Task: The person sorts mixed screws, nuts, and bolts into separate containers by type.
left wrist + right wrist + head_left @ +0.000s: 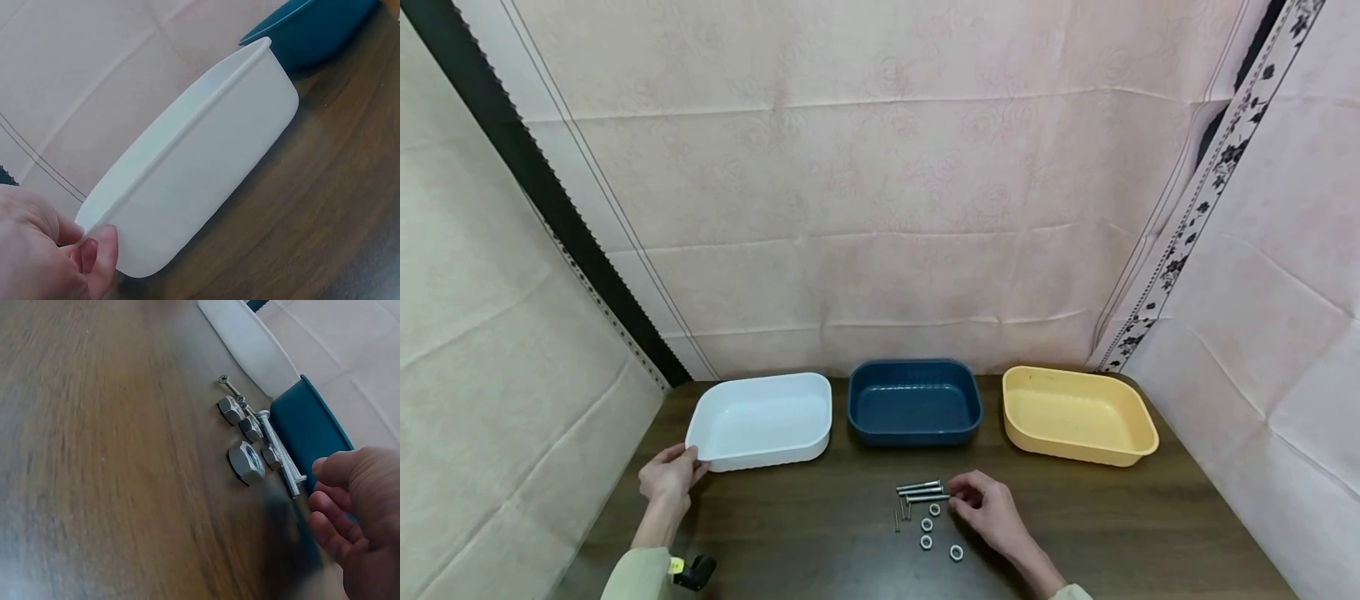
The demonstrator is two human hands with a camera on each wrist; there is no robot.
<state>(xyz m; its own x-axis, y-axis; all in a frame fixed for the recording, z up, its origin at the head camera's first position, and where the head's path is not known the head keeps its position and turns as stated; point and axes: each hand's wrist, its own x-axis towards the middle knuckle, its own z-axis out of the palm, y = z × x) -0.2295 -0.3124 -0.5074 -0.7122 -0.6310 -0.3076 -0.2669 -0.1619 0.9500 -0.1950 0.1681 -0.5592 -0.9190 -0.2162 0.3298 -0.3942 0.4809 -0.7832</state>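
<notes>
At the table's left, my left hand (pixel 668 477) pinches the near left corner of a white plastic tray (pixel 758 458) between thumb and fingers. The left wrist view shows the thumb over the rim and a finger against the outer wall of the white tray (pixel 206 162). My right hand (pixel 992 510) hovers beside the heads of long metal bolts (pixel 923 492), its fingers loosely bent with nothing between them. Several hex nuts (pixel 956 552) lie near the bolts, the largest-looking nut (pixel 247 464) being closest in the right wrist view. Small screws (pixel 897 521) lie left of the nuts.
A dark blue tray (pixel 915 438) stands at the back middle, behind the bolts. To its right is a yellow tray (pixel 1078 450). Cloth-covered walls (pixel 880 183) enclose the wooden table (pixel 820 533) at the back and both sides.
</notes>
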